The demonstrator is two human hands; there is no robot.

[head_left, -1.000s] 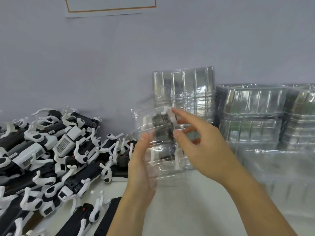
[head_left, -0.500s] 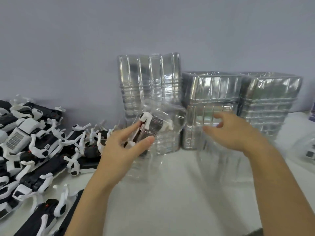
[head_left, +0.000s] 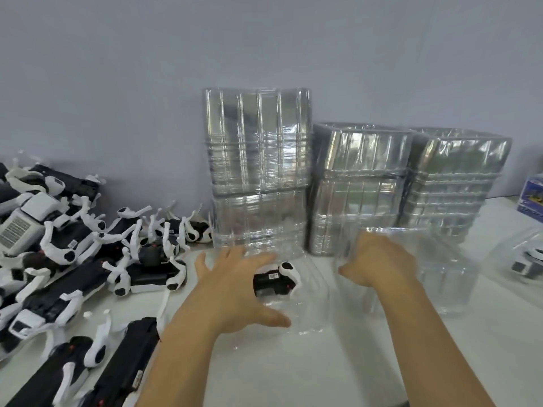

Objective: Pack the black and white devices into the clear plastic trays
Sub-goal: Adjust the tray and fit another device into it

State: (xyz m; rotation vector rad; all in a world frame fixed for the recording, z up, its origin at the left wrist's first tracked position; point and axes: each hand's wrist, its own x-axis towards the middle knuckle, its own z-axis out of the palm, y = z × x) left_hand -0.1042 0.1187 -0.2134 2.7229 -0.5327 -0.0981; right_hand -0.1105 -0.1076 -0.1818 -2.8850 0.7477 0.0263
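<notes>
A black and white device [head_left: 274, 279] lies in a clear tray [head_left: 296, 304] on the table, just right of the spread, flat left hand [head_left: 235, 289]. Further right, the right hand [head_left: 379, 262] grasps a second clear tray [head_left: 435, 274]; the grip itself cannot be made out.

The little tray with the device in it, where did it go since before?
The packed clear tray came down from in front of the stacks onto the white table. The left hand let go and now spreads open over it. The right hand moved off to an empty clear tray on the right. The pile of devices and the tray stacks stayed put.
</notes>
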